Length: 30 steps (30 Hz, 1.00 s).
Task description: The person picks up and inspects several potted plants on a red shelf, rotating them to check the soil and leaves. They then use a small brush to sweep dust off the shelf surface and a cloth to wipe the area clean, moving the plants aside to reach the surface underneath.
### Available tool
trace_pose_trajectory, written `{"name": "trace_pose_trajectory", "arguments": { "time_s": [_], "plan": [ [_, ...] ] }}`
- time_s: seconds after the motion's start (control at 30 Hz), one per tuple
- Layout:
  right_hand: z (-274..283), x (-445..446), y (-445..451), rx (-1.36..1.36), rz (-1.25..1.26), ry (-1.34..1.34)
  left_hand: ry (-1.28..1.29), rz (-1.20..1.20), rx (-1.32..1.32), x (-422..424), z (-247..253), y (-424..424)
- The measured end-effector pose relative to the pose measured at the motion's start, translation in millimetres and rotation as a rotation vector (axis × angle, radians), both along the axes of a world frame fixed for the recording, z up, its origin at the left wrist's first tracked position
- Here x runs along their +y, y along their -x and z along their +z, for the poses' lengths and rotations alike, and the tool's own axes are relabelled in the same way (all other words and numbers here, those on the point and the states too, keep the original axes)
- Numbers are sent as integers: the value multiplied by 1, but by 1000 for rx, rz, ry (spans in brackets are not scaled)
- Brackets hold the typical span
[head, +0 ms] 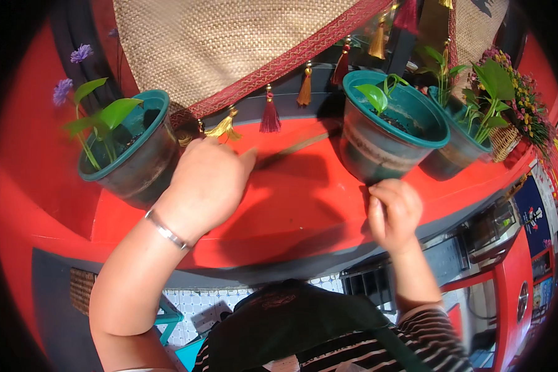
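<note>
My left hand reaches over a red ledge, back of the hand up, just right of a green plastic flowerpot. Its fingers bend down near the tasselled corner of a woven hanging and are mostly hidden, so what they hold cannot be made out. My right hand is at the ledge's front edge with curled fingers. No object shows in it. Just above it stands another green flowerpot with soil and a small leafy plant.
Farther right are a third planted pot and a wicker basket with pink and yellow flowers. Tassels hang from the fabric's red trim. Purple flowers rise at the left. Below the ledge is a tiled floor.
</note>
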State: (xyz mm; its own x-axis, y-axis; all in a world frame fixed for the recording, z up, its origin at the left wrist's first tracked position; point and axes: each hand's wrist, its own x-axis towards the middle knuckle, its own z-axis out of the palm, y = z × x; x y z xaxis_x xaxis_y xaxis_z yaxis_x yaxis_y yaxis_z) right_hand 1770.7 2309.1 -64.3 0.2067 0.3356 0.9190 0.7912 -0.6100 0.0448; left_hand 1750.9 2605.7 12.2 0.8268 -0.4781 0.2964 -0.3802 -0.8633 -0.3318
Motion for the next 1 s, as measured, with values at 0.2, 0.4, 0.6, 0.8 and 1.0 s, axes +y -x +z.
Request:
{"name": "trace_pose_trajectory", "arguments": {
  "time_s": [0.2,0.4,0.6,0.8,1.0],
  "plan": [
    [8,-8,27,160,-38,-100,44,34,-37,25,4,64],
    [43,-4,33,76,-248,-162,156,32,-166,23,-15,88],
    [85,0,42,230,-449,46,304,38,-209,35,-28,95],
    [109,-13,39,466,-475,-4,378,14,-210,34,-32,91],
    [112,-45,114,342,-465,-34,455,-42,-159,38,-34,78]
  ]
}}
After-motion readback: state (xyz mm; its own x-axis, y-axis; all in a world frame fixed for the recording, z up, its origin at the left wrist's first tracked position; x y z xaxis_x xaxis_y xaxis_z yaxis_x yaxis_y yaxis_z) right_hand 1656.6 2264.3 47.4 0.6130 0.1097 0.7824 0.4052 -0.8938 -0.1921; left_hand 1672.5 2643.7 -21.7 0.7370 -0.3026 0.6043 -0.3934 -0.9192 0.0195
